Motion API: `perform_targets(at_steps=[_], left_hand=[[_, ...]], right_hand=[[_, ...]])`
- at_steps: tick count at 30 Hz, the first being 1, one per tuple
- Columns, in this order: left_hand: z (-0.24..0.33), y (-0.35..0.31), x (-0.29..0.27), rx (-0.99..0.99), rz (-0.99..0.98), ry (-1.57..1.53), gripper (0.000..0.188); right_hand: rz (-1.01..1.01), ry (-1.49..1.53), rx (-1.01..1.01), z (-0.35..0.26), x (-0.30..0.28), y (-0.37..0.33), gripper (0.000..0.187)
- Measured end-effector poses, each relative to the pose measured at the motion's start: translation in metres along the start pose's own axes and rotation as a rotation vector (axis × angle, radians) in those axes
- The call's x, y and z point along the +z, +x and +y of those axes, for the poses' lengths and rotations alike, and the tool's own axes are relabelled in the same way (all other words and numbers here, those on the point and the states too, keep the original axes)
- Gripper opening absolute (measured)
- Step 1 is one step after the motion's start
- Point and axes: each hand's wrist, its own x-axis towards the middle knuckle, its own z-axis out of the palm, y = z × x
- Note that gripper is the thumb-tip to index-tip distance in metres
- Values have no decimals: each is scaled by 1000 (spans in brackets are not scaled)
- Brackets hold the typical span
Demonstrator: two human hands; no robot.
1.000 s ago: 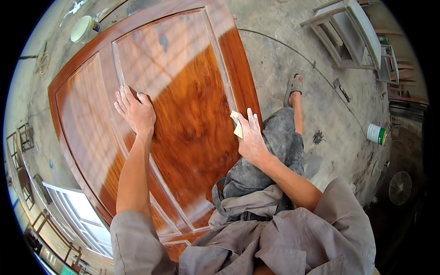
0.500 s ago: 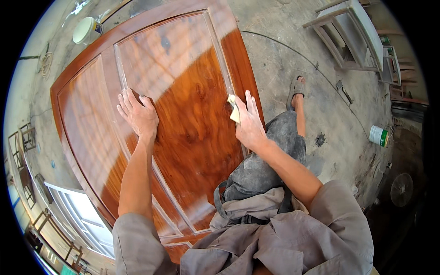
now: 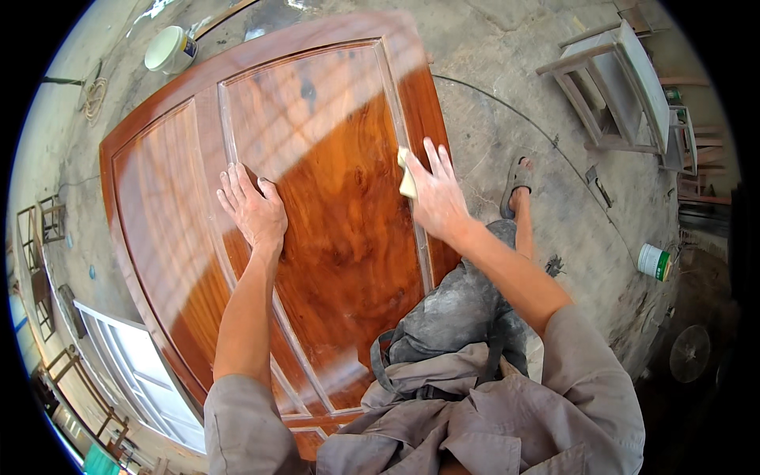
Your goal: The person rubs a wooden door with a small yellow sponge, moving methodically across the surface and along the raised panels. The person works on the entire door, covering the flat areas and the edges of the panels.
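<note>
Right grip [image 3: 437, 196] clasps a yellowish pad [image 3: 407, 184], left grip [image 3: 258, 212] spread on a glossy reddish panelled door [image 3: 348, 229].

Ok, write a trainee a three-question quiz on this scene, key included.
1. Which hand holds the pale yellow pad?
2. True or false: the left hand is palm down on the wooden door.
3. Where is the green-and-white can?
A) On the wooden door
B) On the floor, to the person's right
C) Under the left hand

Key: 1. The right hand. 2. True. 3. B.
</note>
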Motion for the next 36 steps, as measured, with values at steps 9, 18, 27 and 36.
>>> perform_targets(at_steps=[9, 18, 27, 36], left_hand=[[8, 1, 2, 1, -10, -19, 56], [4, -4, -3, -11, -31, 19, 57], [5, 4, -9, -17, -75, 9, 59], [-10, 3, -12, -16, -145, 29, 69]], right_hand=[[131, -21, 19, 30, 9, 60, 60], [59, 147, 29, 4, 19, -33, 78], [98, -88, -300, 118, -9, 179, 69], [-139, 33, -574, 159, -45, 254, 76]])
